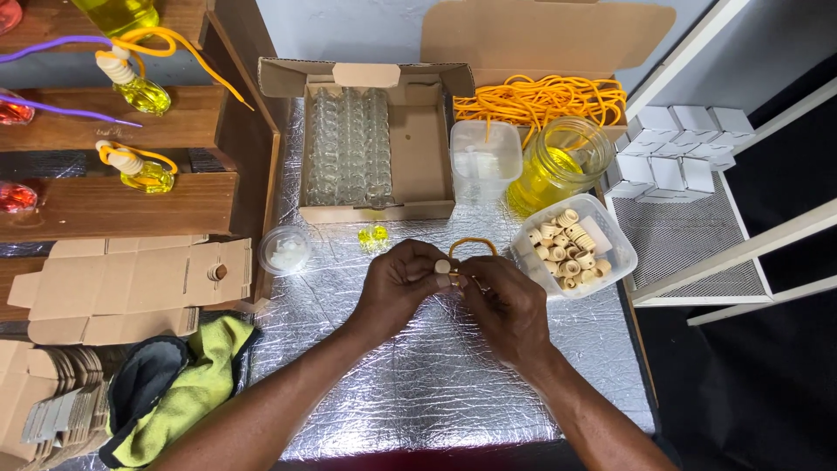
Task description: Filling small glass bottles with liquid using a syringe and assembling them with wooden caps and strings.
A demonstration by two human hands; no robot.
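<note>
My left hand [403,281] and my right hand [504,301] meet over the silver foil mat [418,384]. The left fingers pinch a small round wooden cap [443,266]. Between the two hands runs an orange cord loop [472,245], which arches up behind the fingers; the right hand pinches its end next to the cap. A small bottle of yellow liquid [373,235] lies on the foil just beyond the left hand.
A plastic tub of wooden caps [571,244] stands right of my hands, with a jar of yellow liquid [558,164] and a box of orange cords [540,98] behind. A carton of empty glass bottles [350,144] sits at the back. Flat cardboard blanks [131,283] and a yellow-green cloth [187,384] lie left.
</note>
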